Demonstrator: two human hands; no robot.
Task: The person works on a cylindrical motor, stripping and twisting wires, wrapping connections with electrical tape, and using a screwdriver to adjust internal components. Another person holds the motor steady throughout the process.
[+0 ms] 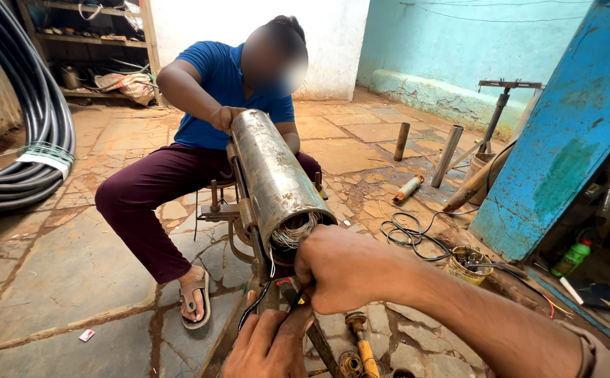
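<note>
While the right hand [343, 269] grips winding wires [294, 231] still inside the steel motor casing [273, 178], the left hand [270, 346] clasps a tool [280, 294]; removal looks unfinished.

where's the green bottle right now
In the head view the green bottle stands on the floor at the far right, at the foot of the blue door, right of the small tin can.

One green plastic bottle [572, 257] with a red cap stands on the floor [53, 280] at the right edge, beside the blue door panel [571, 133]. One small white packet [86, 335] with red marking lies flat on the floor near the lower left corner. A white label band [42, 162] wraps the black hose coil [32, 133] at the left edge.
</note>
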